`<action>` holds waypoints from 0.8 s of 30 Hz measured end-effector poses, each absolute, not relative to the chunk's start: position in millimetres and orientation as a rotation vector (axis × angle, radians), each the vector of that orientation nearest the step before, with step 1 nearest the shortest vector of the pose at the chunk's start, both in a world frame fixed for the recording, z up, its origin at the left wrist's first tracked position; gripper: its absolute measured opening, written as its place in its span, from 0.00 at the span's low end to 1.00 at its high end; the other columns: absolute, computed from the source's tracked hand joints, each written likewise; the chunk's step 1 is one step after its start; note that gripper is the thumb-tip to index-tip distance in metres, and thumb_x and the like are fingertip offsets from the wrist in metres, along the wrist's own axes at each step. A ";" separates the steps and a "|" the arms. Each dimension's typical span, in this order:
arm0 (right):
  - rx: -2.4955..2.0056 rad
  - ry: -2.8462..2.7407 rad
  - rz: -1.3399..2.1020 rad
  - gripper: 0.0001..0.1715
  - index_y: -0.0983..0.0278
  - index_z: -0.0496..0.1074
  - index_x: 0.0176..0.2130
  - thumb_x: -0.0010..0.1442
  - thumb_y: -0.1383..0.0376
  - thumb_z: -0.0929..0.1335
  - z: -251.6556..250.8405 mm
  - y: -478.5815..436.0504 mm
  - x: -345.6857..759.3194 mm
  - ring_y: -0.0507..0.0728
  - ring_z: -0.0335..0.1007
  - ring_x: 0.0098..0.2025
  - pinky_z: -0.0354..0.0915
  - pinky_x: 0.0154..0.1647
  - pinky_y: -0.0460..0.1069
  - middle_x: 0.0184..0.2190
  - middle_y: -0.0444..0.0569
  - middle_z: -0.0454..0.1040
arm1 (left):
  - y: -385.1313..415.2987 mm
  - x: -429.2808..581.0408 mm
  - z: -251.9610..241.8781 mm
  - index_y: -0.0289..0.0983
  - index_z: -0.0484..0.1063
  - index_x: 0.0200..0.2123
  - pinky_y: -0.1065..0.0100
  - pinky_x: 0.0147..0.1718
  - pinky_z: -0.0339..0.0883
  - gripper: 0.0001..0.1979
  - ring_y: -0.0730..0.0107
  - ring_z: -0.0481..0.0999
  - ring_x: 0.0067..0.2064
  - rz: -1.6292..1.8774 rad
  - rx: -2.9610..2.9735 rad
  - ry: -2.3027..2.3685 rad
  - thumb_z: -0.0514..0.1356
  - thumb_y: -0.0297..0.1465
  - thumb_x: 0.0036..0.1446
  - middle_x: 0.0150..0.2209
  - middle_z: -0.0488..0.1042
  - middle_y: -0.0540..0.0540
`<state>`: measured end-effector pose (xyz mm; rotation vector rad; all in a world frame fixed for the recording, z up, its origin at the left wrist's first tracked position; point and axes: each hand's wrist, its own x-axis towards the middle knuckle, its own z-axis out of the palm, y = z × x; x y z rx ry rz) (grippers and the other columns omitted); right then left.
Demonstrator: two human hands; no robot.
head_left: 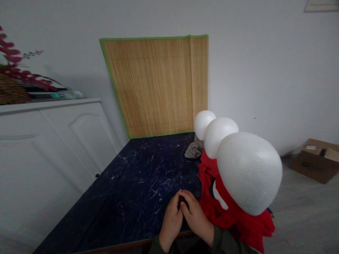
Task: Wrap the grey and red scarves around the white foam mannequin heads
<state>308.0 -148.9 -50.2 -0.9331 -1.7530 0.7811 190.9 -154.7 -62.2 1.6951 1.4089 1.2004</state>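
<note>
My left hand (172, 219) and my right hand (195, 215) meet at the fingertips near the front edge of the dark blue marbled table (143, 180). Their fingers are bent inward, and a small dark gap shows between them; whether anything is held there cannot be made out. Just right of my right hand lies red cloth (212, 208) with a white patch. Three white foam heads stand in a row on the table's right side: a large near one (250, 173), a middle one (219, 135) and a small far one (203, 123).
Grey cloth (194, 150) lies beside the far head. A bamboo mat (159, 84) with green edging hangs against the wall. White cabinets (87, 141) stand at the left, with a basket (12, 90) and pink flowers on top. A cardboard box (315, 160) is on the floor at right.
</note>
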 end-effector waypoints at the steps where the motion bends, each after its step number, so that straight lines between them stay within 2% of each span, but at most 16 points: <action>1: -0.934 -1.753 0.779 0.24 0.61 0.64 0.49 0.53 0.74 0.59 -49.6 -149.1 307.8 0.56 0.59 0.53 0.56 0.56 0.56 0.50 0.51 0.65 | -154.7 190.8 -61.8 0.35 0.63 0.52 0.57 0.55 0.53 0.21 0.65 0.64 0.54 1.199 1.698 1.411 0.49 0.26 0.54 0.53 0.65 0.41; 8: -0.915 -1.743 0.774 0.25 0.60 0.64 0.50 0.53 0.74 0.59 -53.1 -147.9 307.1 0.56 0.59 0.53 0.56 0.57 0.57 0.49 0.50 0.65 | -157.7 192.9 -56.1 0.36 0.65 0.50 0.56 0.54 0.55 0.20 0.63 0.66 0.53 1.216 1.654 1.435 0.50 0.26 0.53 0.52 0.67 0.41; 24: -0.901 -1.746 0.753 0.24 0.60 0.65 0.49 0.53 0.74 0.59 -54.2 -146.8 307.4 0.56 0.60 0.52 0.57 0.56 0.57 0.49 0.50 0.66 | -154.7 191.0 -65.5 0.36 0.63 0.52 0.57 0.55 0.54 0.21 0.65 0.64 0.54 1.216 1.689 1.429 0.48 0.27 0.54 0.53 0.66 0.41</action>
